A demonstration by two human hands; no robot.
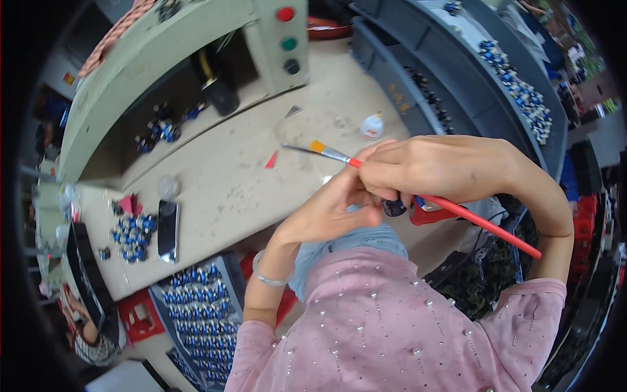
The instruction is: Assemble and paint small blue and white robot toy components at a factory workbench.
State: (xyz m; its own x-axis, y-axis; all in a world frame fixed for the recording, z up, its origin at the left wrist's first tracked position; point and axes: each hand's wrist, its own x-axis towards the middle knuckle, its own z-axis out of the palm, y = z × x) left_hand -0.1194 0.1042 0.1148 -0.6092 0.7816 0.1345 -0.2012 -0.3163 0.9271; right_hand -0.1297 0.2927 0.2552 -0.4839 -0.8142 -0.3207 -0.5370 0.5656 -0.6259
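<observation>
A paintbrush (480,223) with a red handle, silver ferrule and orange-brown bristles slants across the workbench edge, its bristle end up and to the left. My right hand (437,166) is closed around its handle. Close beneath, my left hand (326,212) is bent inward with its fingers curled on a small dark blue part (393,208). Both hands meet at this part, above my lap, and the fingers hide much of it. A thin grey piece shows past the bristles; I cannot tell whether it joins the brush.
On the workbench (222,189) are a white bottle (372,126), a phone (168,230), a clear round container (168,187) and clustered blue parts (134,236). A green machine (277,65) with buttons stands behind. Grey trays (418,85) are at right; a crate of blue parts (202,307) sits lower left.
</observation>
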